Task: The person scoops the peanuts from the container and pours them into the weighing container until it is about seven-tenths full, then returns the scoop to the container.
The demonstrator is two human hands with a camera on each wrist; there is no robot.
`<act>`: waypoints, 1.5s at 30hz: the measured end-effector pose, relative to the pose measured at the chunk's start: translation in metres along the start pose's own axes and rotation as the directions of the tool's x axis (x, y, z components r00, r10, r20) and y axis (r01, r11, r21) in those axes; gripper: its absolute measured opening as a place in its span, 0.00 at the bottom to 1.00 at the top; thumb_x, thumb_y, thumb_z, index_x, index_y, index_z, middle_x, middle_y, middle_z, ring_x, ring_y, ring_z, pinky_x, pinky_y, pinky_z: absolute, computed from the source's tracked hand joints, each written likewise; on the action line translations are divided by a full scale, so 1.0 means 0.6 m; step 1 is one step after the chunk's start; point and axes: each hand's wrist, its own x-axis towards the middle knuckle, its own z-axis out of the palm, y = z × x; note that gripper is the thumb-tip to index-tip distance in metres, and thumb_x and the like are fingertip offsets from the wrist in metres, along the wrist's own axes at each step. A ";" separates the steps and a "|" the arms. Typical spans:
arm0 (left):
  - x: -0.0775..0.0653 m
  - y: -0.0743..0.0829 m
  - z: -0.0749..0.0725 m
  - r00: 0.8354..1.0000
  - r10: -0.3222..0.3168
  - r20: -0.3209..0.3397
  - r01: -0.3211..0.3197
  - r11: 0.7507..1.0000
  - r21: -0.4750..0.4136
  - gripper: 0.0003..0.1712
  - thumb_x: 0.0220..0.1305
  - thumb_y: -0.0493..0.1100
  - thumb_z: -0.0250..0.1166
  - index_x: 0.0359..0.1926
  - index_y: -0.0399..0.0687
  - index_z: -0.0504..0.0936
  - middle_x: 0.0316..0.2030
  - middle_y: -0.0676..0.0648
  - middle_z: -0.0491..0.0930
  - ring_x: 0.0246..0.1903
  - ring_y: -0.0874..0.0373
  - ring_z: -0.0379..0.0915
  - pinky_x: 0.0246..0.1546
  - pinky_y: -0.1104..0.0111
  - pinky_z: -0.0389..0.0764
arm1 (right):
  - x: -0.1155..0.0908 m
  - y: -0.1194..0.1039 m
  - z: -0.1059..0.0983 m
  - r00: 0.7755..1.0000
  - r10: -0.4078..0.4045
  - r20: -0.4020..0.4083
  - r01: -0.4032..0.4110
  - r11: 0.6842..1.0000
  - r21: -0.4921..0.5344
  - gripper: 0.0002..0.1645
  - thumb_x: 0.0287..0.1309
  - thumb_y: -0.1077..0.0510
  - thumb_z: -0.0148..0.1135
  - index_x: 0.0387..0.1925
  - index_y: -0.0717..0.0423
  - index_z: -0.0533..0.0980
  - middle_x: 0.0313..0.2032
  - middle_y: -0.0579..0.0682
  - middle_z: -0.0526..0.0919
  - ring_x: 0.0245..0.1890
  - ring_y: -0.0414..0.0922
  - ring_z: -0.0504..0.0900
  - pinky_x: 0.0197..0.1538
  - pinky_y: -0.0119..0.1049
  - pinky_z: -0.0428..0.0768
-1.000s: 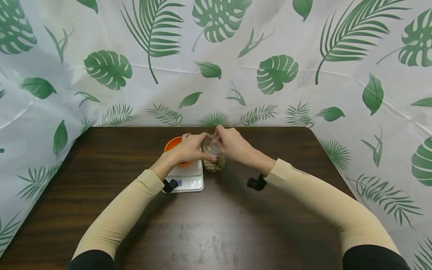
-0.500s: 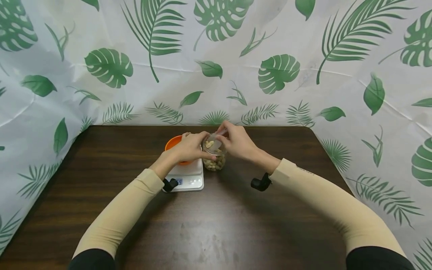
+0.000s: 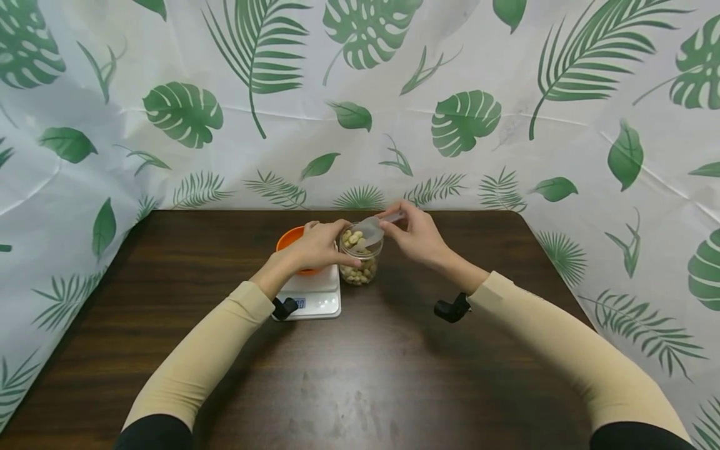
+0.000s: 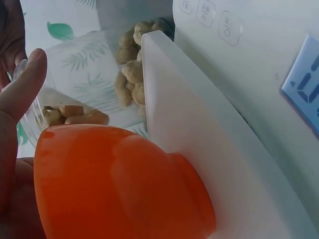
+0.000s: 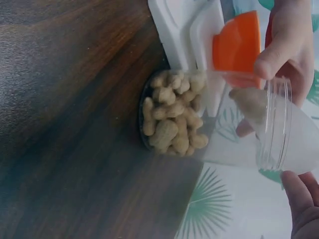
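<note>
A clear jar (image 3: 368,275) stands upright on the table, with unshelled peanuts (image 5: 174,114) in its bottom. Around its upper part, near the rim, my left hand (image 3: 317,244) grips it with thumb and fingers. My right hand (image 3: 416,236) pinches the handle of a translucent scoop (image 3: 370,229), whose bowl sits in the jar's mouth. Peanuts (image 4: 82,115) lie up by the mouth in the left wrist view, apart from those at the bottom. Left of the jar, an orange bowl (image 3: 289,238) rests on a white kitchen scale (image 3: 322,306), partly hidden behind my left hand.
The dark wooden table (image 3: 360,375) ends just behind the jar, where a leaf-patterned sheet (image 3: 394,125) hangs. The scale's platform (image 4: 194,114) stands close beside the jar. Its display (image 4: 305,87) is only partly visible.
My right hand has moved right and back, drawing the scoop up from inside the jar to its mouth, where peanuts now show. My left hand keeps its place on the jar.
</note>
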 end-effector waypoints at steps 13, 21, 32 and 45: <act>-0.001 0.002 0.003 1.000 -0.011 0.004 0.011 1.000 -0.012 0.44 0.57 0.61 0.77 0.67 0.44 0.71 0.54 0.49 0.81 0.54 0.51 0.74 0.67 0.44 0.50 | -0.008 0.022 -0.009 0.998 0.035 -0.045 -0.026 0.979 0.201 0.12 0.73 0.64 0.59 0.52 0.65 0.71 0.56 0.60 0.81 0.50 0.54 0.85 0.52 0.38 0.83; -0.001 0.001 0.004 1.000 0.001 0.002 -0.001 1.000 -0.011 0.40 0.58 0.61 0.77 0.63 0.46 0.73 0.51 0.51 0.81 0.53 0.53 0.75 0.66 0.43 0.49 | -0.015 0.029 -0.009 0.997 0.014 -0.076 0.007 0.964 0.266 0.11 0.73 0.66 0.59 0.52 0.68 0.72 0.56 0.62 0.81 0.48 0.53 0.85 0.51 0.37 0.83; -0.003 0.002 0.003 1.000 0.003 0.023 -0.003 1.000 0.020 0.54 0.62 0.63 0.73 0.78 0.44 0.60 0.69 0.46 0.72 0.67 0.53 0.67 0.68 0.40 0.46 | -0.020 0.028 -0.002 0.990 -0.005 -0.141 0.041 0.967 0.252 0.12 0.72 0.66 0.59 0.52 0.68 0.72 0.57 0.61 0.82 0.47 0.54 0.85 0.50 0.36 0.83; -0.002 0.000 0.001 0.999 0.019 0.030 -0.020 0.999 0.045 0.60 0.64 0.62 0.72 0.83 0.51 0.46 0.75 0.44 0.63 0.72 0.50 0.60 0.68 0.38 0.46 | -0.024 0.039 -0.001 0.985 -0.006 -0.170 0.055 0.957 0.286 0.13 0.73 0.65 0.59 0.53 0.71 0.72 0.57 0.63 0.81 0.44 0.55 0.85 0.47 0.33 0.83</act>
